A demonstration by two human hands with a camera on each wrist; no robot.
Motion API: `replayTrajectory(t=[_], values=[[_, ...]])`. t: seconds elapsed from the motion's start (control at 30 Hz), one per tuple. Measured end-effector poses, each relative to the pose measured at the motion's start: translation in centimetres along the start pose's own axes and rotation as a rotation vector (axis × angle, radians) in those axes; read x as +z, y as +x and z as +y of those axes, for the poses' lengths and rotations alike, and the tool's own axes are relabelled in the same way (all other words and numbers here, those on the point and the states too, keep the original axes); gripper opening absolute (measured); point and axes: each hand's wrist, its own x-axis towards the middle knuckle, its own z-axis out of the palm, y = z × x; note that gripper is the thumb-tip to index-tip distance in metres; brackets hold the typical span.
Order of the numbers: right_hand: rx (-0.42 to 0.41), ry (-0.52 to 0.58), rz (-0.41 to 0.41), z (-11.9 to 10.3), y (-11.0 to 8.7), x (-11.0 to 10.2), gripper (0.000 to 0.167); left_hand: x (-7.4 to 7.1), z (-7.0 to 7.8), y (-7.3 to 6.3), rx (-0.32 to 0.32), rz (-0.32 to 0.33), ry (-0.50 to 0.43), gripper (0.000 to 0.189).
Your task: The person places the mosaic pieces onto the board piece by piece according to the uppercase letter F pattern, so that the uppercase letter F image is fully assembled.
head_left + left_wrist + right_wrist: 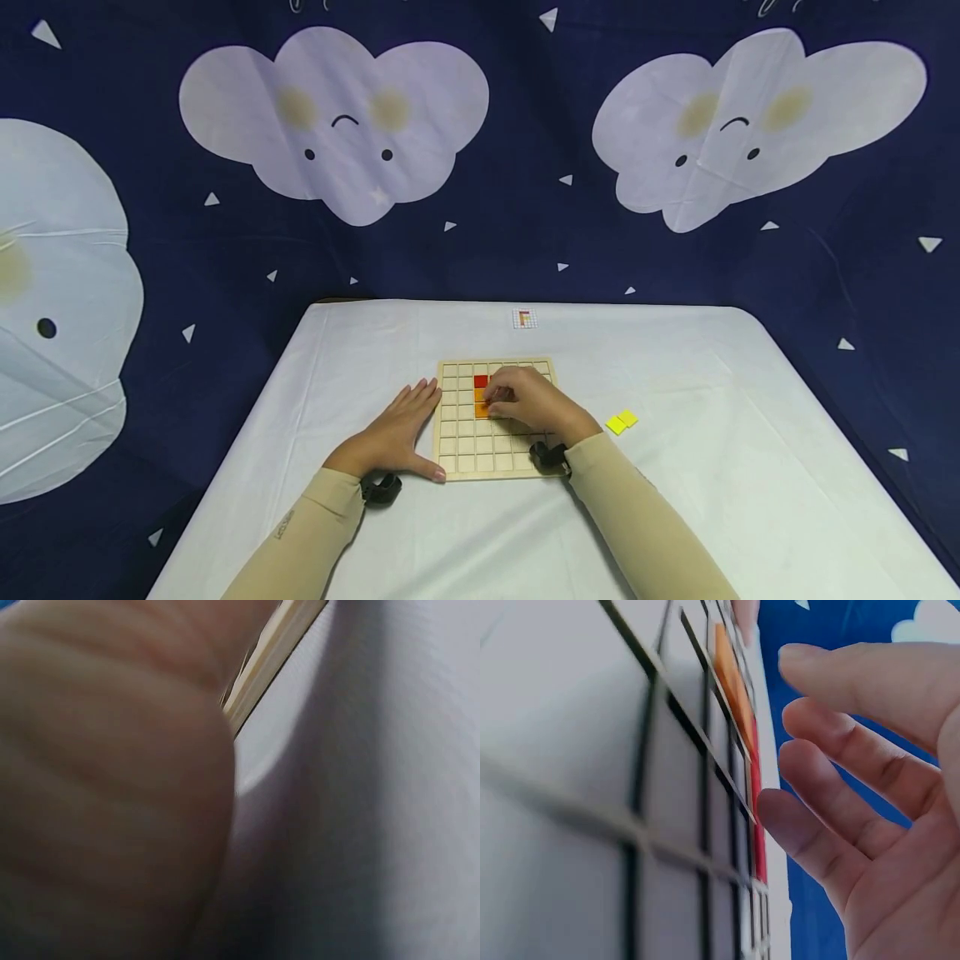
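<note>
A wooden grid board (457,450) lies on the table between both hands. One column of its cells holds a red tile (481,381) and two orange tiles (481,411). My right hand (525,400) hovers at these tiles with bent fingers. In the right wrist view, its thumb and fingers stand apart, nothing visible between them, beside the orange (733,682) and red tiles (757,772). My left hand (393,429) rests spread on the table, fingertips and thumb at the board's left edge. The right hand hides part of the board.
Two yellow tiles (616,425) lie on the white table (675,500) right of the board. A small card with a coloured grid pattern (525,318) lies beyond the board. Behind the table hangs a dark blue cloth (525,250) with clouds.
</note>
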Motion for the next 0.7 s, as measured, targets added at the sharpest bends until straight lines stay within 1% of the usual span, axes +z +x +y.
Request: replayTrajectory(t=[0.13,0.23,0.3,0.4,0.5,0.57,0.63,0.7], values=[[0.038,0.047,0.066,0.9,-1.1,-1.5,0.013,0.0,0.1,0.1,-0.002,0.002,-0.001,0.146],[0.067,0.066,0.129,1.9,-2.3,-2.8,0.011,0.0,0.2,0.1,0.000,-0.001,0.001,0.146],[0.112,0.081,0.172,2.7,-3.5,-3.6,0.010,0.0,0.3,0.1,0.000,-0.005,0.004,0.146],[0.210,0.108,0.220,4.2,-5.5,-4.5,0.010,-0.1,0.4,0.1,-0.003,-0.009,0.005,0.147],[0.294,0.101,0.243,5.4,-7.4,-5.3,0.010,-0.1,0.4,0.1,-0.011,-0.013,0.009,0.147],[0.335,0.092,0.238,6.0,-8.5,-5.7,0.011,-0.1,0.3,0.1,-0.013,-0.012,0.012,0.147],[0.353,0.075,0.226,6.5,-9.4,-6.1,0.014,-0.1,0.3,0.1,-0.014,-0.011,0.009,0.147],[0.352,0.086,0.210,6.8,-10.1,-6.2,0.018,-0.1,0.3,0.0,-0.013,-0.007,0.006,0.147]])
